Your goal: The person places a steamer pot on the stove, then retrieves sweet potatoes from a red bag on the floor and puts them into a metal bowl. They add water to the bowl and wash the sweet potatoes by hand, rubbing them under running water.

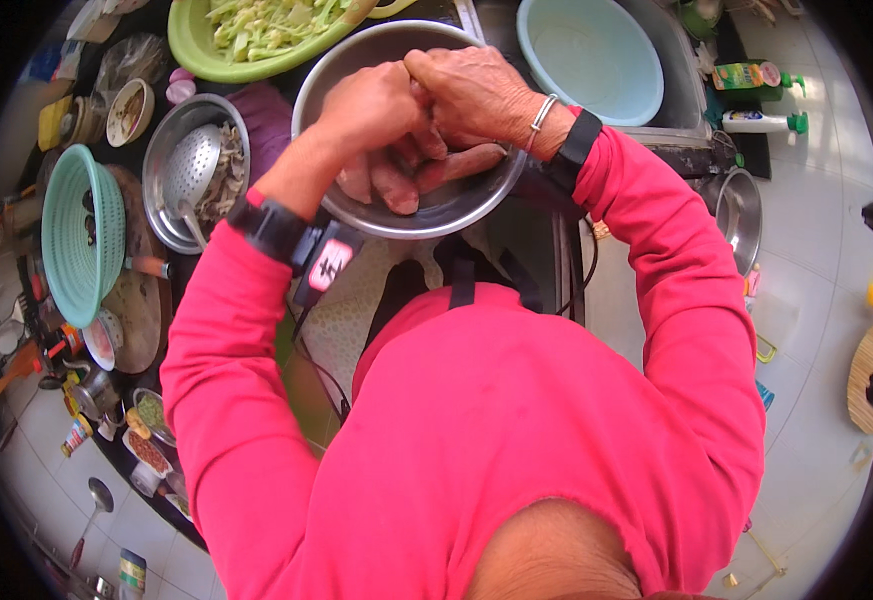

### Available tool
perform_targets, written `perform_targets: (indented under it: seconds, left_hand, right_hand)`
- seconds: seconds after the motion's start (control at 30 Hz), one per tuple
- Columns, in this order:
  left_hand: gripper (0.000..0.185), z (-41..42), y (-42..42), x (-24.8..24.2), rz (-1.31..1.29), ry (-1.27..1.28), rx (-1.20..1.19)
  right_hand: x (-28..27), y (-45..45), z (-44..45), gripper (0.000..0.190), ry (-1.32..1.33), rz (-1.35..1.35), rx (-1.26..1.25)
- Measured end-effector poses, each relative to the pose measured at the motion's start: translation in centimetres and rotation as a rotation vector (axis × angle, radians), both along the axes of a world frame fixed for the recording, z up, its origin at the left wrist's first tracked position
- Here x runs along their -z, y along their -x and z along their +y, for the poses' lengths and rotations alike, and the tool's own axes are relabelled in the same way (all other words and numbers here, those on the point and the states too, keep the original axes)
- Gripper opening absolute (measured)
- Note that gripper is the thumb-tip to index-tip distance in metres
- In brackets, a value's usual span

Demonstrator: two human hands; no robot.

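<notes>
A large stainless steel basin (474, 212) holds several reddish tubers that look like sweet potatoes (393, 187), one of them long and tapered. Above them, my left hand (372, 105) and my right hand (470, 94) meet with curled fingers. Between the two hands shows part of a reddish sweet potato (423, 96), which both appear to grip. My fingertips are mostly hidden behind the backs of my hands.
A green basin (237, 73) of cut vegetables stands behind. Left are a steel bowl (245, 191) with a perforated ladle (192, 161) and a turquoise colander (106, 240). A pale blue basin (590, 60) sits in the sink (676, 82) at right.
</notes>
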State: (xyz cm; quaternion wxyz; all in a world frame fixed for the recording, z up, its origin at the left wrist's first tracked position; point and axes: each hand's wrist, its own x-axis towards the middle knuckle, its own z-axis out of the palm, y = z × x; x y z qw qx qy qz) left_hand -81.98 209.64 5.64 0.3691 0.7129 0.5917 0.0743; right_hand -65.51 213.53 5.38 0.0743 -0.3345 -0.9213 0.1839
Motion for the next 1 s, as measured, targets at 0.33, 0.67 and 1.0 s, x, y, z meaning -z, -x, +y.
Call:
perform_targets:
  seconds: [0.33, 0.67, 1.0]
  left_hand:
    - [0.061, -2.0, 5.0, 2.8, -0.494, -0.067, -0.479]
    - [0.05, -5.7, 4.6, 2.6, -0.538, -0.105, -0.496]
    - [0.041, -5.9, 4.8, 2.9, -0.505, -0.072, -0.452]
  right_hand:
    - [4.9, 0.5, 2.8, 0.037, 0.175, -0.088, 0.199]
    - [6.6, 2.0, 3.2, 0.037, 0.136, -0.162, 0.06]
    - [6.8, 2.3, 3.0, 0.033, 0.119, -0.277, 0.014]
